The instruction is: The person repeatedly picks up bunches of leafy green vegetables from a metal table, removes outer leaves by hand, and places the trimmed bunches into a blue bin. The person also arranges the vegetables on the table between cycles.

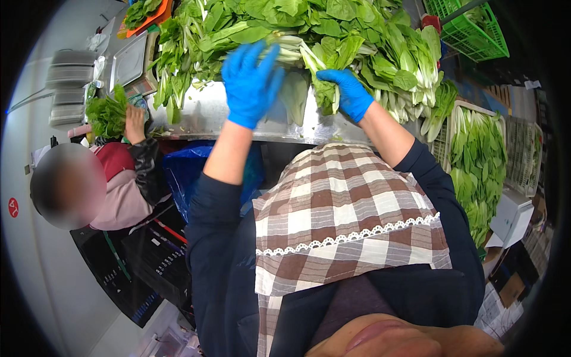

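Note:
My left hand [252, 85], in a blue glove, is blurred, its fingers apart above the front of a metal worktable [205, 100]. I see nothing held in it. A blurred leaf [294, 96] shows just beside it, over the bare metal. My right hand [347, 93], also gloved in blue, is closed around a leafy green with a pale stalk [328, 91]. Beyond both hands lies a large heap of leafy greens [330, 13], resembling bok choy, with several stalks pointing towards me. More bunches [424, 67] lie to the right of my right hand.
A co-worker's hand [135, 124] at the left holds a leafy bunch [109, 111]. Nearby are a metal weighing pan [128, 58] and stacked clear trays [71, 67]. A blue plastic bag [183, 165] hangs below the table edge. A crate of greens [477, 169] stands right; a green basket [486, 38] is behind.

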